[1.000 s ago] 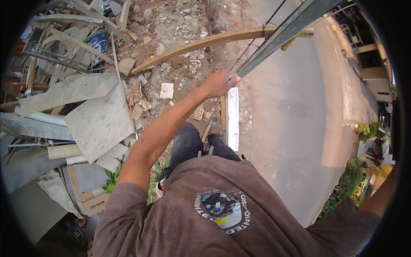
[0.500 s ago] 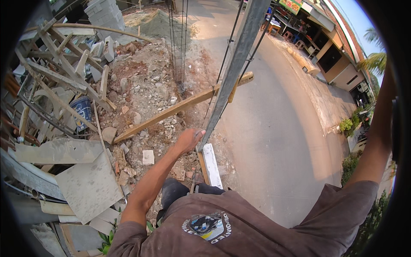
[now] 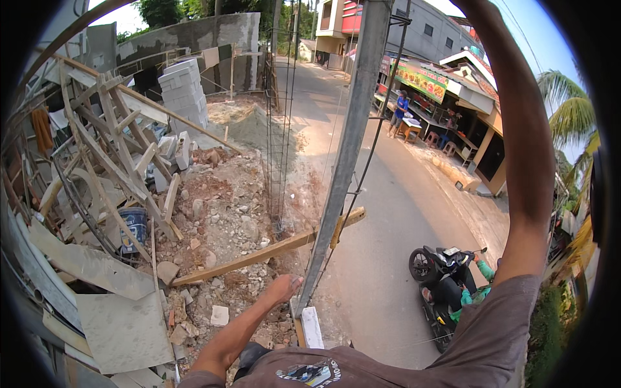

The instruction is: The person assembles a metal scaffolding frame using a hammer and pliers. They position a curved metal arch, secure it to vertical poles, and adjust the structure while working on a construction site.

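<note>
A long grey metal bar point(image 3: 344, 155) stands upright, leaning slightly, in front of me. My left hand point(image 3: 283, 288) is closed beside its lower end, fingers curled; what they hold, if anything, is hidden. My right arm reaches up at the right and passes out at the top edge, so that hand is out of sight. Behind the bar run thin steel reinforcing rods point(image 3: 367, 165). A wooden plank point(image 3: 259, 257) slopes across the rubble and passes by the bar. At the bar's foot lies a white-topped block point(image 3: 312, 328) alongside a narrow wooden strip.
Rubble point(image 3: 223, 226) and a heap of scrap timber point(image 3: 119, 142) with a blue bucket point(image 3: 134, 227) fill the left. A rebar cage point(image 3: 283, 129) rises ahead. On the road point(image 3: 388, 258), a motorbike point(image 3: 440, 291) carries a rider in green. A person in blue point(image 3: 400, 110) stands by a stall.
My view has tilted up, bringing the far wall and buildings into sight. A motorbike with a rider has appeared at the right. My left hand stays beside the bar's lower end.
</note>
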`<state>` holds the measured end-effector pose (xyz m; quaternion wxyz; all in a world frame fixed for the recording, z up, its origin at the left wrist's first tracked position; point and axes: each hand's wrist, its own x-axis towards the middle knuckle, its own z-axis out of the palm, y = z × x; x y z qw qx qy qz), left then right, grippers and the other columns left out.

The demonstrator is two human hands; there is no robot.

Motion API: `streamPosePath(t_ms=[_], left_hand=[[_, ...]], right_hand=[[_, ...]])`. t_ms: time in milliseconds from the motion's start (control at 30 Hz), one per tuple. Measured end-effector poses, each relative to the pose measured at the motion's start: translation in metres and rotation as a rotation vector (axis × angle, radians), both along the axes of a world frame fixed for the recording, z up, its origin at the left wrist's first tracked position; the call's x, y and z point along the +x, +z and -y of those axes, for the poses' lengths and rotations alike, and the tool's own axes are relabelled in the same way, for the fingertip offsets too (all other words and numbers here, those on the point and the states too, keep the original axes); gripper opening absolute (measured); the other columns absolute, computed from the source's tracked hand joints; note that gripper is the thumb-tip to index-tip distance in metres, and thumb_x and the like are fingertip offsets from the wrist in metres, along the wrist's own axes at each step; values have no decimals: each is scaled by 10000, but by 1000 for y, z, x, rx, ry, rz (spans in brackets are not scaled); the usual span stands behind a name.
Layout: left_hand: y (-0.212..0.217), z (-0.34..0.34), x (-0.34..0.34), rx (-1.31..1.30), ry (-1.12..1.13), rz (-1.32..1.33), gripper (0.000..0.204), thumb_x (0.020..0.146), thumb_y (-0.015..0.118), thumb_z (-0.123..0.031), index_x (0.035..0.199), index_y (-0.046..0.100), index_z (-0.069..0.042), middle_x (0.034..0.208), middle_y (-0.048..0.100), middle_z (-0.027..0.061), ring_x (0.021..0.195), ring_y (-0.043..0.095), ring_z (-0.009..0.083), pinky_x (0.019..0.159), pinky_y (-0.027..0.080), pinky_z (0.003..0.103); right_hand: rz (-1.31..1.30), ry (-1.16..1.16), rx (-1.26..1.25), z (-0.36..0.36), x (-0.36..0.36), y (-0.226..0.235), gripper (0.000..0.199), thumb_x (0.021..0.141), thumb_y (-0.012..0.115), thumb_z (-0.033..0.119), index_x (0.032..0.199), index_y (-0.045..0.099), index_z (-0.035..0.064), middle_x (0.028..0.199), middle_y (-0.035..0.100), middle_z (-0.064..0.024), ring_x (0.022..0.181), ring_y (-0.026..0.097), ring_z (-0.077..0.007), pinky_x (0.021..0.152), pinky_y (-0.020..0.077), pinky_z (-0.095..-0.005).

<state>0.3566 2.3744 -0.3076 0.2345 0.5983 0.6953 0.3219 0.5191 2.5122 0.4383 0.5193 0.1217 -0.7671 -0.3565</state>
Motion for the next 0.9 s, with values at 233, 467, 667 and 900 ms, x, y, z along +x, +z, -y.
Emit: streamPosePath(t_ms=[233,467,667,900], left_hand=[[11,-1,-3,86,11,8,396,1057,504,-342,978,678,5,916,670,284,918,623,503,807,482,541],[5,-16,9,104,4,23,343,1025,565,-295,940,672,20,896,653,292,886,619,500,784,482,527],[-4,-24,7,111,22,-6,363,1007,590,-325,1000,722,12,929,673,314,919,640,510,813,503,550],[-2,-31,12,163,54,-70,349,991,618,-329,1016,739,-2,1001,670,317,984,640,503,867,509,543]], right_hand=[[-251,583,-429,10,-6,-32,275,1051,592,256,972,646,-2,764,677,-101,656,632,-124,602,521,-274],[-314,354,-473,-19,-12,-50,307,1057,585,280,913,636,14,694,685,-99,636,647,-153,598,514,-324],[-322,351,-424,-44,-30,-56,350,1053,587,333,940,644,7,816,726,-162,756,714,-255,687,527,-391],[-291,532,-471,-60,-44,-54,372,1051,590,350,1003,693,-5,925,741,-159,864,688,-215,763,519,-370]])
